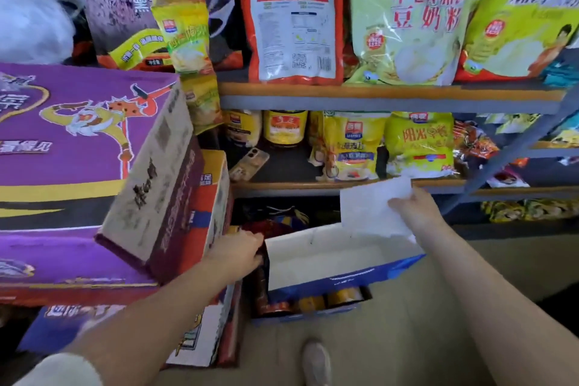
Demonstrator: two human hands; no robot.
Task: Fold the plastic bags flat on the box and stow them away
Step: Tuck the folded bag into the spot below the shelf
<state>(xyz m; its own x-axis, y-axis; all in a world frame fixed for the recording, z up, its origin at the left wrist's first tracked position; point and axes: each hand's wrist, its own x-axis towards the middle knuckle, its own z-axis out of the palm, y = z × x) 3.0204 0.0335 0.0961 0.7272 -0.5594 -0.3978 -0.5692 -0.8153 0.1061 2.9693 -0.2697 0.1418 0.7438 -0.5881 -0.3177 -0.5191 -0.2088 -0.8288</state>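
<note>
Head view, lower centre: right hand (pixel 410 208) pinches flat folded white plastic bag (pixel 372 210) above open blue-and-white carton (pixel 332 255). Left hand (pixel 238 249) grips carton's left edge, fingers hidden. Advice: steady carton, slide bag in flat.

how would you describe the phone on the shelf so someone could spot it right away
Start at the grey metal shelving unit with orange-edged boards and drop to its middle board. At that board's left end, in front of the yellow-labelled jar, lies the gold-backed smartphone, flat and slanted. It is the only flat, unpackaged thing there; its neighbours are upright food jars and pouches.
</note>
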